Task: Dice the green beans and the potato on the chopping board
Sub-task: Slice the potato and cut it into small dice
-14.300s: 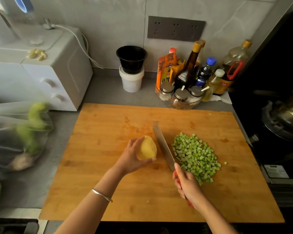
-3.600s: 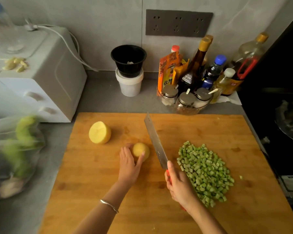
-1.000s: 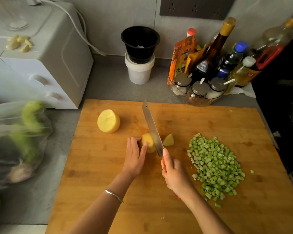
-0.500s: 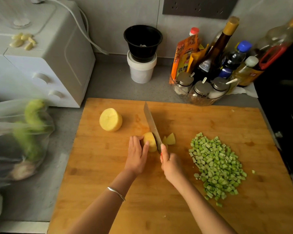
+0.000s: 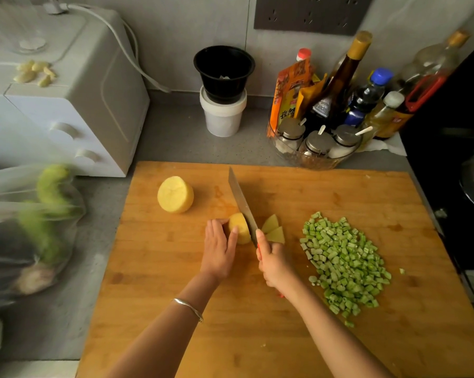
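Observation:
On the wooden chopping board [image 5: 257, 336] my left hand [image 5: 218, 249] holds a peeled potato piece [image 5: 240, 227] steady, fingers curled on its left side. My right hand [image 5: 274, 264] grips the red handle of a cleaver [image 5: 241, 201], whose blade stands against the right face of that piece. Two thin potato slices [image 5: 273, 230] lie just right of the blade. The other potato half [image 5: 175, 194] rests cut face up at the board's upper left. A pile of diced green beans [image 5: 345, 261] covers the board's right side.
A white appliance [image 5: 66, 105] stands at the back left, a plastic bag of vegetables [image 5: 31, 227] left of the board. A black cup stacked on a white tub [image 5: 223, 105] and a cluster of bottles and jars [image 5: 339, 110] line the wall. A dark stove [image 5: 462, 173] is on the right.
The cleaver has cut another slice off the held potato piece; two slices now lie right of the blade. My left hand's fingers have edged back along the piece.

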Motion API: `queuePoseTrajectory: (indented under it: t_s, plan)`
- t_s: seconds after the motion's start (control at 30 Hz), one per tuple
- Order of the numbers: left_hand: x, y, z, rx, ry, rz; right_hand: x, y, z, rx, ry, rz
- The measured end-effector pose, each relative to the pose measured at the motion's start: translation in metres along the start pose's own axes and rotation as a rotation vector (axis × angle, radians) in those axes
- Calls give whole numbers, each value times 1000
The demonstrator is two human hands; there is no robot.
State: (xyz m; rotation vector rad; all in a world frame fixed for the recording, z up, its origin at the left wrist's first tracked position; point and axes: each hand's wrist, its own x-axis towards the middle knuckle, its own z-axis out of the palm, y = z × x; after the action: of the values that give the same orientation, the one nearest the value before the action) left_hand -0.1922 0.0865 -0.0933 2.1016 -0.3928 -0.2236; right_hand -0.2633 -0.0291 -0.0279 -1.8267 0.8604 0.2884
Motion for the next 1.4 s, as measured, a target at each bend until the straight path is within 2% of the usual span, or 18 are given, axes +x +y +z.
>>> queuePoseTrajectory:
  t_s: [0.2, 0.37, 0.5, 0.7, 0.9, 1.4]
  plan:
    - [0, 0, 1, -3, 9, 48, -15, 16, 10, -129, 64, -2]
    - [1, -1, 2, 22, -7, 45, 4, -6, 10, -210, 81, -20]
    - [-1, 0, 1, 14, -4, 34, 14, -4, 0, -51, 88, -41]
    - [1, 1, -2, -42, -34, -31, -20, 2, -22, 177, 19, -62]
    - [1, 2, -2, -22, -27, -18, -38, -3, -17, 97, -20, -165]
    - [-1, 2, 0, 12, -8, -4, -45, 4, -14, 4, -45, -137]
